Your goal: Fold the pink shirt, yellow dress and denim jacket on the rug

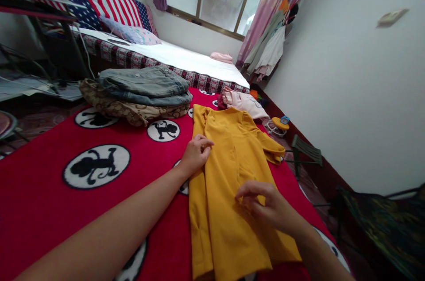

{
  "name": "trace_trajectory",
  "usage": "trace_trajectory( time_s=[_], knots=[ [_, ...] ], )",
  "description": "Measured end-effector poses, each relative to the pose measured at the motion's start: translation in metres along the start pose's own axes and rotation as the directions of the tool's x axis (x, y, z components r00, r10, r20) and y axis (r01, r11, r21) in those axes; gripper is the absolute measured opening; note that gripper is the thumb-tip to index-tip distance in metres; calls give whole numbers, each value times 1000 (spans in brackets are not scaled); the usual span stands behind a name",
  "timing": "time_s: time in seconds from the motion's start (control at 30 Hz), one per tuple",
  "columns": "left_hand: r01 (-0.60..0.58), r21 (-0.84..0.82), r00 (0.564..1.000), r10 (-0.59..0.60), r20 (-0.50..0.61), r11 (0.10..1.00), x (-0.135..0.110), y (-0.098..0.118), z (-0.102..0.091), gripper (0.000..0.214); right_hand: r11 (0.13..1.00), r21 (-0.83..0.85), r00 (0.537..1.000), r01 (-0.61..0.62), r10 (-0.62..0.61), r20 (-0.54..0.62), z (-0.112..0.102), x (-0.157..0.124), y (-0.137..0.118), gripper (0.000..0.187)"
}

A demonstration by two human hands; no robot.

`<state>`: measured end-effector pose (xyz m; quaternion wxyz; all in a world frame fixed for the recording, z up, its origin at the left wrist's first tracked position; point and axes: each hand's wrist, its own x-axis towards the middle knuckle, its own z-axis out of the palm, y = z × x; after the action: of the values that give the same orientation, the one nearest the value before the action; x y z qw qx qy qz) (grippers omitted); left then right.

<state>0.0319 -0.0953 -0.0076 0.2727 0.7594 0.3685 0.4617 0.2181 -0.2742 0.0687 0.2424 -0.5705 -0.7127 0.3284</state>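
Note:
A mustard-yellow dress [232,152] lies lengthwise on the red blanket, its neck end away from me. One short sleeve sticks out on its right, while its left side is doubled over in a long fold. My left hand [196,153] is at that left fold, below the shoulder, its fingers bent and closed on the cloth edge. Lower down, over the middle of the dress, my right hand [265,205] has thumb and forefinger brought together in a pinch at the fabric. The exact contact under its fingertips is partly hidden.
The red blanket [40,201] has round monkey prints. Folded jeans [146,84] lie on brown patterned cloth [133,110] at the left. A pink garment [245,104] lies beyond the dress. Stools [279,124] and a folding chair [307,150] stand right, below the wall.

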Motion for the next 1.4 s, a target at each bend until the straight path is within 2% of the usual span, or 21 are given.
trace_trajectory(
  time_s=[0.1, 0.17, 0.3, 0.4, 0.47, 0.57, 0.63, 0.73, 0.83, 0.9, 0.97, 1.0, 1.03, 1.07, 1.1, 1.17, 1.2, 1.23, 1.27, 1.33, 1.4],
  knots=[
    [-121, 105, 992, 116, 48, 987, -2, -1, -12, 44, 993, -45, 988, 110, -104, 113, -7, -3, -3, 25],
    [-238, 178, 961, 205, 187, 955, -4, 2, -20, 49, 991, -73, 975, 113, -96, 200, -10, -14, -10, 27],
    [-360, 83, 819, 273, 504, 929, -6, 17, -23, 40, 986, -151, 966, 75, -34, 258, -6, -38, -22, 36],
    [-239, -138, 727, 271, 631, 961, -8, 30, -19, 36, 987, -140, 976, 85, -54, 212, -1, -44, -27, 25],
    [-43, -250, 672, 213, 709, 967, -8, 37, -19, 35, 994, -66, 984, 88, -77, 159, -1, -38, -30, 21],
    [355, -289, 499, 81, 863, 889, -5, 40, -27, 25, 994, 105, 999, 40, -42, 22, -2, -17, -26, 15],
    [516, -247, 381, 38, 924, 820, -2, 38, -35, 34, 973, 228, 994, -11, 36, -105, 1, 4, -16, 24],
    [567, -187, 308, 4, 951, 802, 2, 33, -44, 58, 917, 393, 960, -63, 164, -229, 13, 38, 10, 31],
    [519, -130, 259, -10, 966, 845, 5, 35, -51, 60, 896, 428, 912, -120, 269, -309, 28, 60, 34, 43],
    [480, -93, 174, 9, 985, 872, 7, 38, -55, 56, 899, 416, 890, -138, 297, -346, 35, 65, 43, 50],
    [476, -26, 61, -4, 998, 879, 12, 40, -61, 52, 908, 401, 890, -123, 279, -360, 39, 63, 46, 50],
    [475, 18, 36, -40, 999, 880, 15, 40, -62, 50, 915, 387, 894, -110, 262, -365, 41, 62, 46, 49],
    [468, 50, 73, -96, 993, 882, 18, 39, -63, 47, 924, 368, 895, -98, 244, -373, 42, 60, 46, 48],
    [456, 59, 191, -162, 968, 888, 21, 39, -63, 44, 934, 347, 896, -89, 227, -381, 43, 59, 46, 46],
    [434, 44, 373, -223, 900, 900, 24, 39, -60, 40, 942, 326, 896, -82, 212, -389, 45, 58, 46, 44],
    [326, -27, 760, -244, 603, 945, 24, 42, -50, 32, 955, 288, 896, -77, 193, -401, 46, 59, 47, 41],
    [242, -58, 881, -194, 431, 969, 22, 45, -43, 28, 959, 274, 895, -78, 189, -404, 46, 60, 47, 40],
    [147, -75, 945, -118, 306, 986, 18, 49, -35, 23, 961, 264, 895, -78, 185, -407, 47, 60, 48, 39],
    [50, -80, 967, -28, 253, 996, 11, 52, -26, 20, 963, 259, 895, -76, 181, -409, 47, 61, 48, 39],
    [-117, -43, 942, 124, 312, 992, -5, 56, -8, 31, 966, 250, 892, -63, 167, -419, 48, 62, 47, 38],
    [-223, 70, 881, 170, 441, 972, -23, 54, 7, 47, 972, 232, 879, -44, 148, -453, 48, 60, 47, 35]
  ],
)
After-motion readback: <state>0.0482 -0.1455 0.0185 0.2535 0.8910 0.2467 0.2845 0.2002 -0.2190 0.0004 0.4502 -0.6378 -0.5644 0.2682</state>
